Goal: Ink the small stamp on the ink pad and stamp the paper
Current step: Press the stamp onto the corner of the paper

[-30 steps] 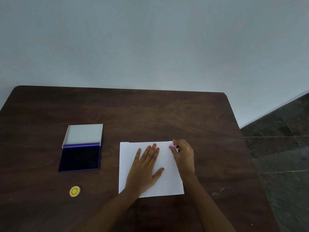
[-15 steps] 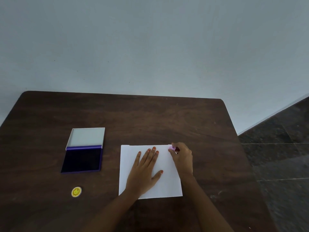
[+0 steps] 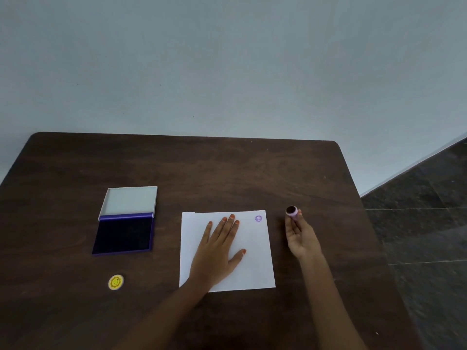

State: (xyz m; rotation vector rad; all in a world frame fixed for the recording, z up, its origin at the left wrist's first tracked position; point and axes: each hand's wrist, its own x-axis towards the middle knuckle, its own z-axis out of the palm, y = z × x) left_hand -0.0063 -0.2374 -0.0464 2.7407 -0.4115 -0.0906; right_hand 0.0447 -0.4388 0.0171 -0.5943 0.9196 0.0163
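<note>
Stamp [image 3: 292, 211] pinched at fingers' [image 3: 293, 224] tips, beside paper [image 3: 252, 261]

My left hand [image 3: 217, 251] lies flat, palm down, fingers [image 3: 228, 224] straight and close together pointing away from me, thumb spread out to the right. Its forearm runs back toward me and to the left, low over the worktop [image 3: 252, 173]. My right hand [image 3: 300, 236] is raised and turned palm toward the left, the wrist angled so the fingers point away from me. Its grip is a pinch: thumb and fingertips close round the small stamp [image 3: 292, 212], held at the very tips. The right forearm slants back down to the lower right. The two hands are well apart.
</note>
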